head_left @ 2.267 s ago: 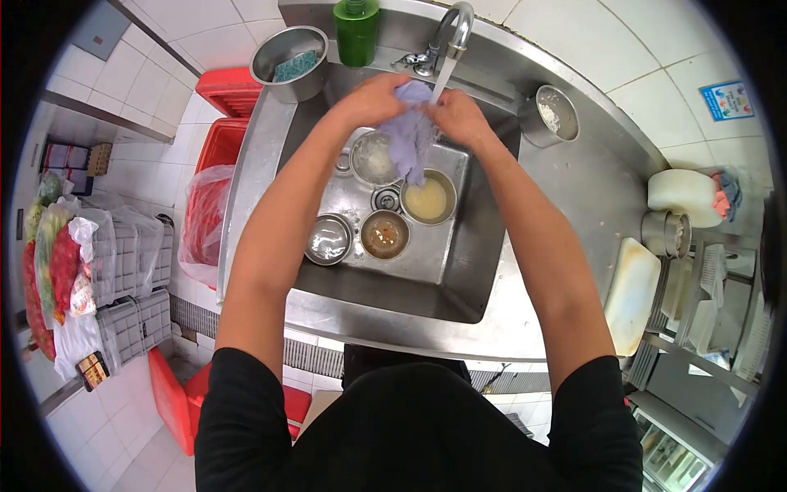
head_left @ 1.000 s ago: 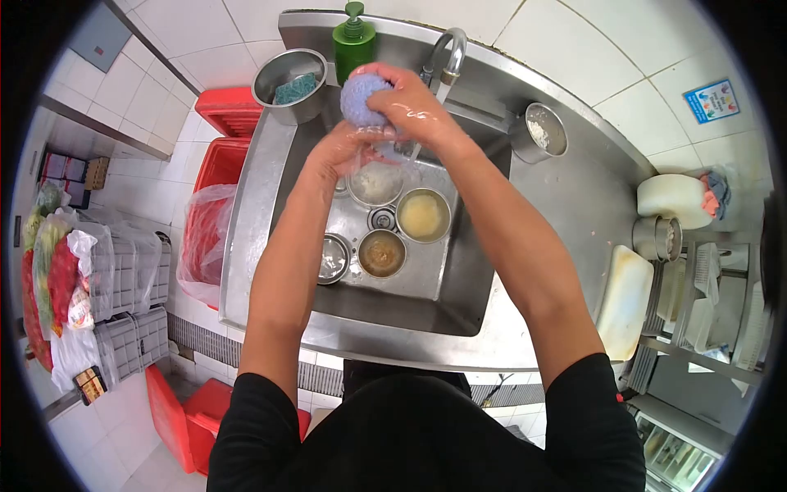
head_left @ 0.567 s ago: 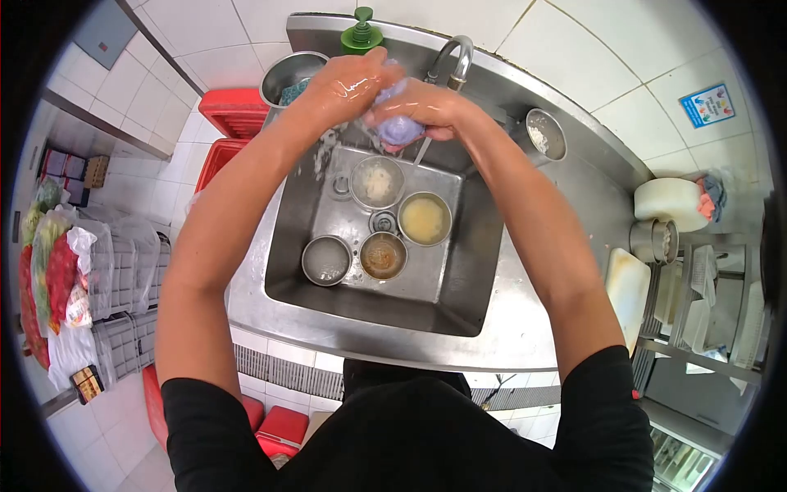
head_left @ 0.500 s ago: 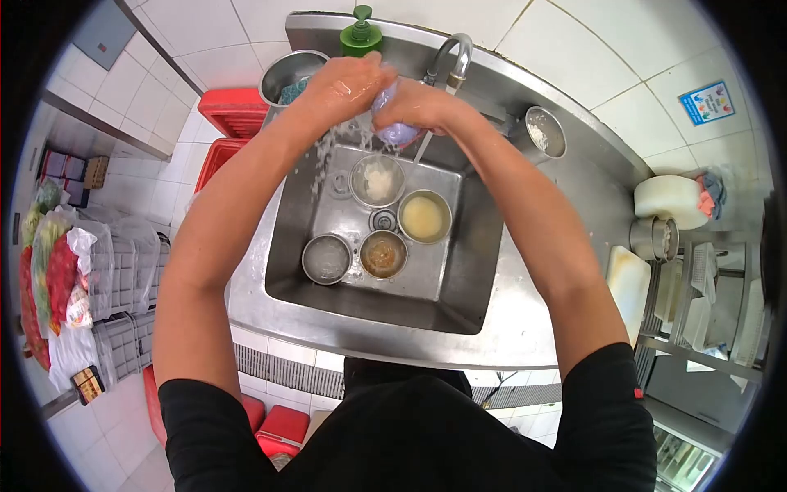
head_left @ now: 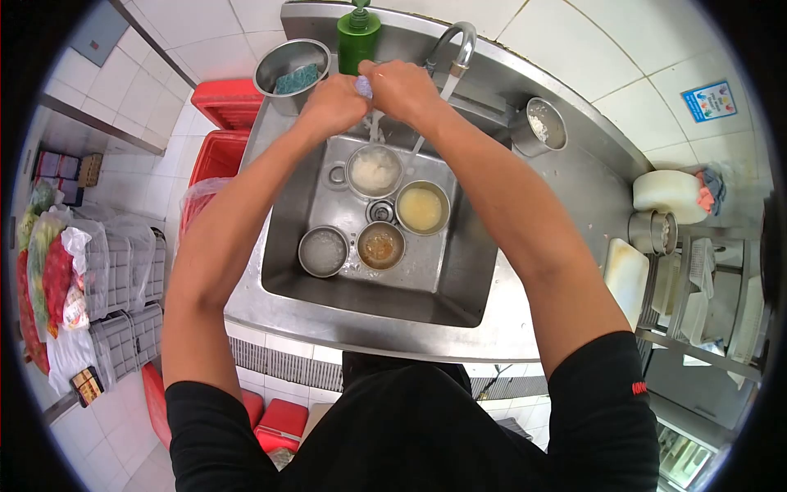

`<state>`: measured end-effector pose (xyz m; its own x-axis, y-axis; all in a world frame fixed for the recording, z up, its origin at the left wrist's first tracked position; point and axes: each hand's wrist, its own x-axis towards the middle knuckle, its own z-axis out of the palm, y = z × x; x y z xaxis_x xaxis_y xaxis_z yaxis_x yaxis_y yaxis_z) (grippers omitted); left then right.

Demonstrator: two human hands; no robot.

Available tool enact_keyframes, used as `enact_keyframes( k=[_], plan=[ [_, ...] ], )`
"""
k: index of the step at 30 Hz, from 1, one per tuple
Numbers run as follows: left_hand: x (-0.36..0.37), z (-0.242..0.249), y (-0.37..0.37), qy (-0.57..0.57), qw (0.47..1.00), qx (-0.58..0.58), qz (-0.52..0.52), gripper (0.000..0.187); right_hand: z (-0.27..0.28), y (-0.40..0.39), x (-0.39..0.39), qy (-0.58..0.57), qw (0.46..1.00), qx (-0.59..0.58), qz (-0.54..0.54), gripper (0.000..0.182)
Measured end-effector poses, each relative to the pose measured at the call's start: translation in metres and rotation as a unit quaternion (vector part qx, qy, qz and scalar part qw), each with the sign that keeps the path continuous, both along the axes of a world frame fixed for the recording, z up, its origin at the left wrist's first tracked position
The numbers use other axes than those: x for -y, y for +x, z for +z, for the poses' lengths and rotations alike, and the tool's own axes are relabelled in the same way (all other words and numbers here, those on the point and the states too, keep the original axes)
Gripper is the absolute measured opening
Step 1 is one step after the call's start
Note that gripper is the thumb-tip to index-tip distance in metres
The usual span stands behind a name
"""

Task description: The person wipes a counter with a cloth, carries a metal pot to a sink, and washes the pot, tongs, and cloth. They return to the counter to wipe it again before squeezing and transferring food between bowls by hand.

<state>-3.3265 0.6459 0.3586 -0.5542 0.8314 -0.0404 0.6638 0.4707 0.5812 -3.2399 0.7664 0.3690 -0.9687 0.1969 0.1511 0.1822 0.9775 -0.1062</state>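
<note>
The left hand (head_left: pixel 334 105) and right hand (head_left: pixel 402 92) are clenching a wet lavender cloth (head_left: pixel 364 86), fingers curling tightly round it so that only a small patch is showing between the fists. They are holding it over the far part of the sink (head_left: pixel 455 303), and water is falling from it toward a bowl of whitish contents (head_left: pixel 375 194). Three more round vessels are sitting nearer the body. Beside the right hand, the faucet (head_left: pixel 464 49) is running; beyond the fists, a green pump bottle (head_left: pixel 358 41) is standing.
</note>
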Motion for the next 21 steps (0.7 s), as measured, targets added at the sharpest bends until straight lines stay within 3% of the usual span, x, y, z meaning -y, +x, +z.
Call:
enact_keyframes(
  k=[2,3,5,6,8,9,11,17,19,20,21],
  plan=[
    [0.008,-0.005,0.005,0.072,0.98,0.179,0.044,0.024,0.003,0.001,0.004,0.002,1.0,0.007,0.003,0.026],
    [0.01,-0.008,0.009,0.071,0.98,0.179,0.044,0.024,0.005,0.002,0.006,0.005,1.0,0.012,0.003,0.027],
    [0.016,-0.011,0.02,0.138,0.91,0.376,0.111,0.009,-0.002,0.002,0.006,0.013,1.0,0.007,0.015,0.027],
    [0.02,-0.016,0.024,0.137,0.909,0.377,0.112,0.009,-0.006,0.003,0.006,0.021,0.999,0.002,0.026,0.026],
    [0.023,-0.032,0.031,0.195,0.843,0.481,0.144,0.011,-0.014,0.006,0.009,0.027,0.999,0.007,0.023,0.026],
    [0.027,-0.039,0.036,0.194,0.842,0.482,0.144,0.011,-0.018,0.009,0.012,0.033,0.999,0.012,0.02,0.026],
    [0.038,-0.051,0.052,0.215,0.745,0.602,0.191,0.011,-0.043,0.014,0.019,0.021,0.999,0.027,0.003,0.027],
    [0.066,-0.107,0.107,0.207,0.65,0.692,0.236,0.018,-0.107,0.078,0.065,-0.135,0.982,0.068,-0.112,0.033],
    [0.066,-0.136,0.123,0.235,0.659,0.671,0.244,0.019,-0.125,0.094,0.076,-0.276,0.93,0.127,-0.205,0.042],
    [0.064,-0.15,0.132,0.262,0.669,0.649,0.249,0.023,-0.138,0.103,0.08,-0.277,0.93,0.128,-0.207,0.042],
    [0.061,-0.164,0.139,0.259,0.669,0.651,0.248,0.023,-0.15,0.111,0.085,-0.38,0.886,0.115,-0.24,0.047]
  ],
)
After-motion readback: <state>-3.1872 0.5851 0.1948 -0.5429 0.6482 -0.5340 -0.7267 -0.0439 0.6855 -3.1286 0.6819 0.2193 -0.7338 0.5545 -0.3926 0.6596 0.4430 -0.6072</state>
